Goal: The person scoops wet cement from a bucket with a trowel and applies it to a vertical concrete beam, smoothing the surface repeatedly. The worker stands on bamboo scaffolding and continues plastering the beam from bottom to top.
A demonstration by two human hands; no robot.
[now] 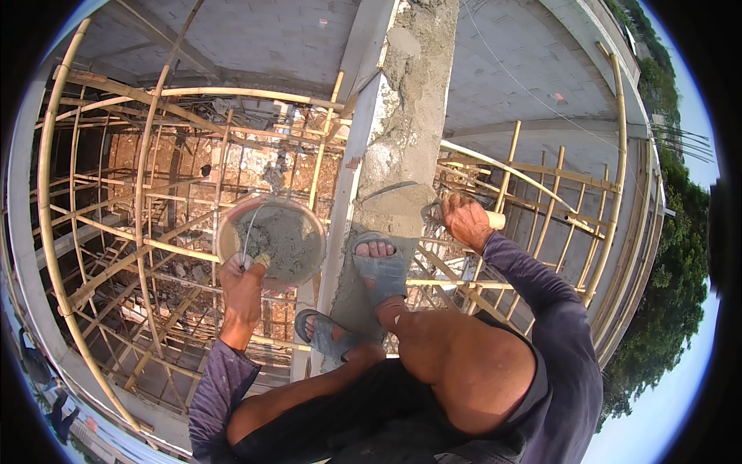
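Observation:
My left hand [243, 288] is closed on the thin wire handle [249, 232] of a round bucket [226, 236]. Grey wet mortar [286, 243] fills much of the bucket, which hangs left of the concrete beam. A short tan piece shows beside my left thumb; what it is I cannot tell. My right hand [466, 222] grips a trowel by its wooden handle [495, 220], just off the beam's right side. The trowel's thin blade [390, 190] reaches left over the mortar-coated top of the beam [402, 158], seen nearly edge-on.
My feet, in grey sandals [379, 271], are on the narrow beam. Bamboo scaffolding [143, 185] stands below on both sides, with reddish rubble ground [185, 158] far beneath on the left. Grey block walls [525, 69] flank the beam ahead. A thin string [510, 73] runs at right.

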